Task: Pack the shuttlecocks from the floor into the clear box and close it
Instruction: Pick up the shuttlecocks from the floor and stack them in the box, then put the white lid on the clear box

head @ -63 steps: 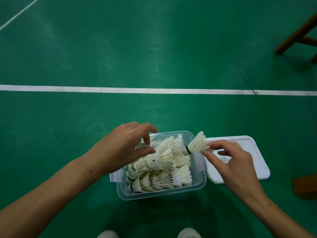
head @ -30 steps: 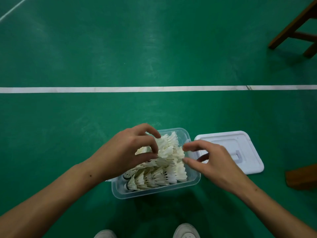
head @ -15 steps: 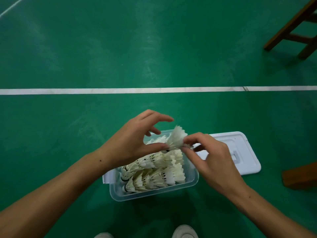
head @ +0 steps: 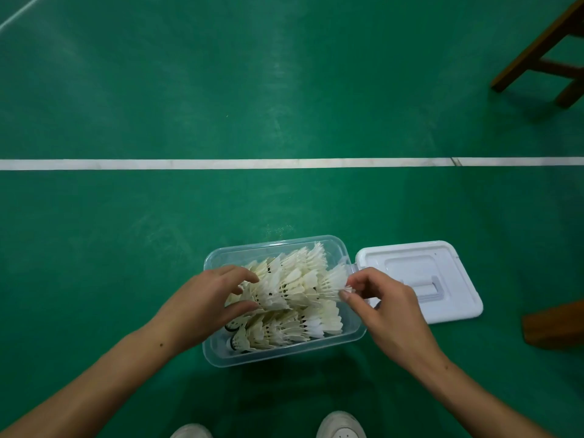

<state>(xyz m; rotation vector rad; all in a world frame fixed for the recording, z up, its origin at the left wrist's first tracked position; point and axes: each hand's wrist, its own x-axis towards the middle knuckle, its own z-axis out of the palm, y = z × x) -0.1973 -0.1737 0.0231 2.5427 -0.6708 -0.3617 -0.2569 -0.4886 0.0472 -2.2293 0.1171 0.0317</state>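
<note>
The clear box (head: pixel 278 355) stands lidless on the green floor, filled with several white shuttlecocks (head: pixel 294 327) lying in rows. My left hand (head: pixel 205 305) reaches into the box's left side, fingers and thumb closed around a bunch of shuttlecocks (head: pixel 271 292). My right hand (head: pixel 385 305) is at the box's right rim, pinching the base of one shuttlecock (head: pixel 331 281) whose feathers point left over the pile. The white lid (head: pixel 442 263) lies flat on the floor just right of the box.
A white court line (head: pixel 221 163) crosses the floor beyond the box. Wooden furniture legs (head: pixel 550 52) stand at the far right, and a brown wooden block (head: pixel 556 324) lies right of the lid. My shoe tips (head: pixel 341 426) show at the bottom edge.
Both hands dropped from above the box down into it. The shuttlecock passed between them is now lower, at the right rim, and my left hand grips the pile instead.
</note>
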